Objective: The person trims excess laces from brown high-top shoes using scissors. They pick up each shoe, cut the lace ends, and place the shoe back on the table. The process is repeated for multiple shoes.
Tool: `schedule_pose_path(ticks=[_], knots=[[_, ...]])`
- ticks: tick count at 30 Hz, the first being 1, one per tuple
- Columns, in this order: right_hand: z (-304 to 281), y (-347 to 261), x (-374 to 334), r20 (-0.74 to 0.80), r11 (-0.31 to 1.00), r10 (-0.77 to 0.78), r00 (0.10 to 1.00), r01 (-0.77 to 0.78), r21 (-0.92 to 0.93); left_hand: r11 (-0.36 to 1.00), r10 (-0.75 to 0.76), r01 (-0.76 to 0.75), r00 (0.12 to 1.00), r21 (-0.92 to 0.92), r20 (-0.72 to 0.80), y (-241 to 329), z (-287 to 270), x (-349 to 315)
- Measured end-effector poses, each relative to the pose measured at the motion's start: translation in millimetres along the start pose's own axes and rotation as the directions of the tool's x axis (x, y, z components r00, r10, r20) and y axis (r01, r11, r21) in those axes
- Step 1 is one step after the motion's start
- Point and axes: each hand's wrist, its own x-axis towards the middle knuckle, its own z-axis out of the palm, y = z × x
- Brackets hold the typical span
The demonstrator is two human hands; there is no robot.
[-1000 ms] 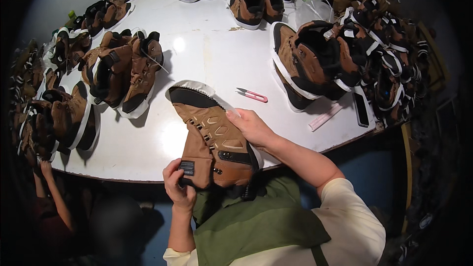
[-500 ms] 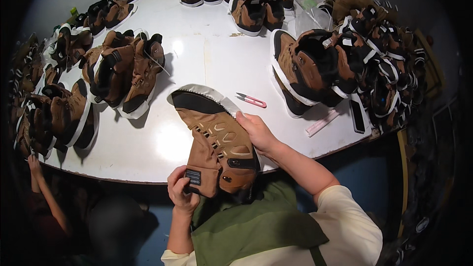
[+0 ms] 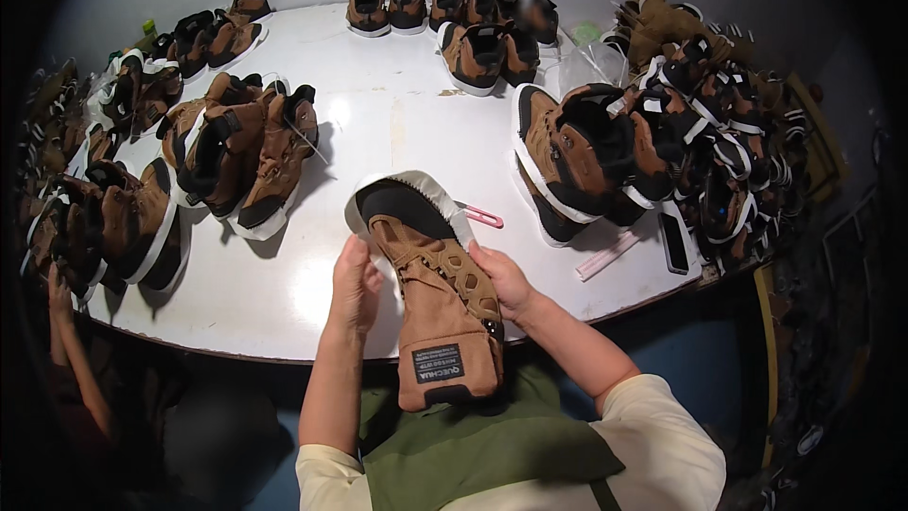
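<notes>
A brown and black high-top shoe (image 3: pixel 443 274) with a white sole edge is held above the table's front edge. Its black toe points away from me, and its tongue with a dark label hangs toward my apron. My right hand (image 3: pixel 503 282) grips the shoe's right side, thumb on the white edge. At its left side, my left hand (image 3: pixel 357 286) is closed against the white edge, fingers partly hidden. Pink thread snips (image 3: pixel 482 216) lie just beyond the shoe, which covers their blades.
White table (image 3: pixel 369 123) carries several shoes (image 3: pixel 248 156) on the left, more shoes (image 3: pixel 577 156) on the right and a row at the back (image 3: pixel 407 5). A phone (image 3: pixel 673 244) and a pink-white stick (image 3: pixel 607 255) lie right. Another person's hand (image 3: pixel 59 293) touches shoes far left.
The shoe has turned more upright, its tongue and label now facing me. My left hand has let go of the tongue and moved up to the left sole edge. My right hand still holds the shoe.
</notes>
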Motion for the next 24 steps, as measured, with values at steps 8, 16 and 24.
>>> schedule_pose_path(ticks=[8, 16, 24], knots=[[-15, 13, -9, -0.070, 0.976, 0.035, 0.997, -0.019, 0.215, 0.974, 0.116, -0.131, 0.989, -0.187, -0.090, -4, 50, -6], [-21, 6, -21, -0.020, 0.946, -0.254, 0.967, 0.252, 0.204, 0.910, 0.406, -0.386, 0.904, 0.152, -0.136, -3, 33, 4], [-9, 8, -22, 0.001, 0.950, -0.296, 0.955, 0.294, 0.108, 0.860, 0.478, -0.436, 0.870, 0.263, -0.121, -21, 13, 19]])
